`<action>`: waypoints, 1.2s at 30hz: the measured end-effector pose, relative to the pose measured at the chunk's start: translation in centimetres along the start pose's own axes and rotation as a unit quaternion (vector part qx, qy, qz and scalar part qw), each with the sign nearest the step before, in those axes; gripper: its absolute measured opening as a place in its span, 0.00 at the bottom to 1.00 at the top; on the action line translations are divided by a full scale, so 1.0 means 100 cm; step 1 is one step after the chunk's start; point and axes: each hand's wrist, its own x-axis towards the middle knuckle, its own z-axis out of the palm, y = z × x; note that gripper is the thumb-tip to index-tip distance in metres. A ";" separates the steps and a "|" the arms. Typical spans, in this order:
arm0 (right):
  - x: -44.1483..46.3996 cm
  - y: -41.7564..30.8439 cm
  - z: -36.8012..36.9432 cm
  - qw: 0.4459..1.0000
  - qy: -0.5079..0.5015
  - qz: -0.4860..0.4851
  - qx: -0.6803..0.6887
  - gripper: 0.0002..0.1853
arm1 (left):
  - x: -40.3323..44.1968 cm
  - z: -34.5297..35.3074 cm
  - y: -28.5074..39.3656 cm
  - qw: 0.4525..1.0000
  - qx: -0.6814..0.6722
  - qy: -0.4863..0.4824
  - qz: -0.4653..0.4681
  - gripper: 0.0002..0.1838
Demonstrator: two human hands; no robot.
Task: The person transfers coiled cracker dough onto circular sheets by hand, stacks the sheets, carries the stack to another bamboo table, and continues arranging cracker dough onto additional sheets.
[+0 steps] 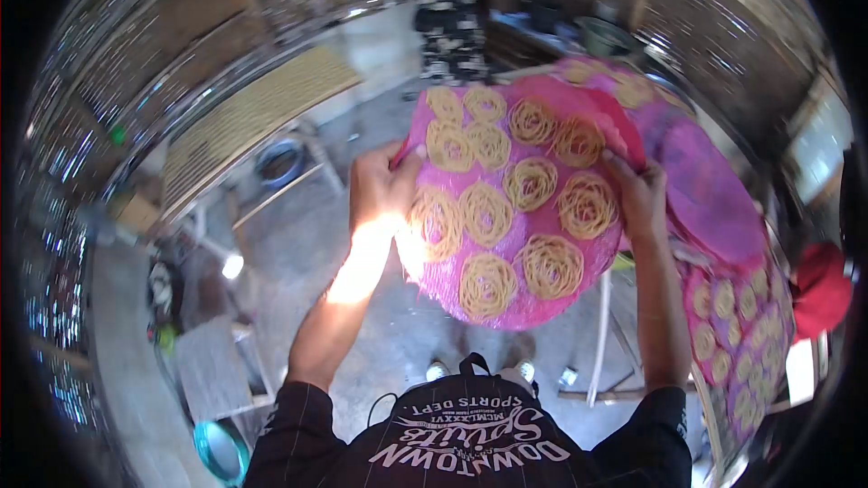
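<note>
A round pink and purple mesh sheet is held up in front of me, above the floor. Several pale yellow coils of thin strands, like noodle nests, lie spread over it. My left hand pinches its left edge, with bright sunlight falling on the wrist. At the right edge, my right hand is closed on the sheet, where a red-pink part folds up near the fingers. Some fingertips are hidden by the sheet.
On my right, a stand bears more purple mesh and several coils. A slatted bamboo table stands at left, near a dark blue basin. A teal basin sits lower left. Someone in patterned clothing stands ahead.
</note>
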 end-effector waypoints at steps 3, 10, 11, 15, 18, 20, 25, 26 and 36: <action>0.016 0.039 0.096 0.996 -0.076 0.028 0.034 0.12 | -0.021 -0.078 -0.022 0.993 0.020 0.049 -0.103 0.15; 0.056 0.155 0.232 0.956 -0.275 0.100 0.034 0.09 | -0.070 -0.123 -0.086 0.943 -0.041 0.256 -0.207 0.12; 0.094 0.170 0.175 0.944 -0.308 0.115 0.026 0.10 | -0.070 -0.053 -0.065 0.938 -0.008 0.274 -0.212 0.12; 0.099 0.186 0.197 0.922 -0.358 0.109 0.103 0.11 | -0.083 -0.037 -0.102 0.916 0.160 0.324 -0.173 0.11; 0.114 0.189 0.184 0.901 -0.404 0.108 0.118 0.10 | -0.084 -0.010 -0.093 0.893 0.209 0.357 -0.179 0.11; 0.112 0.195 0.172 0.902 -0.401 0.089 0.134 0.10 | -0.095 0.005 -0.088 0.894 0.203 0.364 -0.162 0.11; 0.115 0.216 0.188 0.903 -0.412 0.025 0.115 0.10 | -0.111 -0.001 -0.144 0.897 0.198 0.380 -0.111 0.10; 0.112 0.222 0.179 0.906 -0.404 0.024 0.126 0.10 | -0.114 0.009 -0.146 0.901 0.169 0.386 -0.109 0.10; 0.117 0.312 0.219 0.938 -0.323 0.005 0.122 0.11 | -0.070 -0.021 -0.242 0.925 0.209 0.316 -0.029 0.10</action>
